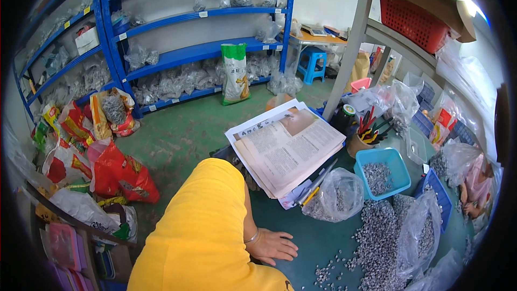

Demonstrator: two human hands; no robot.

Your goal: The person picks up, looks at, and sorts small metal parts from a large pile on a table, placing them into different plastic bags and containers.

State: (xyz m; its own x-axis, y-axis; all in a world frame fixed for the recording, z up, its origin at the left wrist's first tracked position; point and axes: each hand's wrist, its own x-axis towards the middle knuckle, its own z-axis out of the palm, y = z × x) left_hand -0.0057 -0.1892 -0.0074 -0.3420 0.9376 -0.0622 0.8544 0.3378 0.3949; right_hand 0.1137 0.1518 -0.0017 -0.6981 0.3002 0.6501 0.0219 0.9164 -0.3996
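Observation:
My left hand (pixel 273 246) lies flat on the green tabletop (pixel 318 237), fingers stretched out and holding nothing. A bracelet circles its wrist, and the bent arm above wears a yellow sleeve. To its right is a spread pile of small grey metal-looking parts (pixel 377 237), with loose ones scattered closest to the fingers. Beyond the hand sit a clear plastic bag (pixel 338 196) of similar parts, a pen (pixel 311 196) and a stack of newspaper and papers (pixel 291 148). My right hand does not show.
A turquoise basin (pixel 396 157) and a blue tray (pixel 442 205) hold grey parts. Beside them are a pot of pliers (pixel 358 143), a dark bottle (pixel 343 118) and plastic bags. A co-worker's hand (pixel 473 210) shows far right. Blue shelves (pixel 199 21) and floor sacks (pixel 121 170) stand left.

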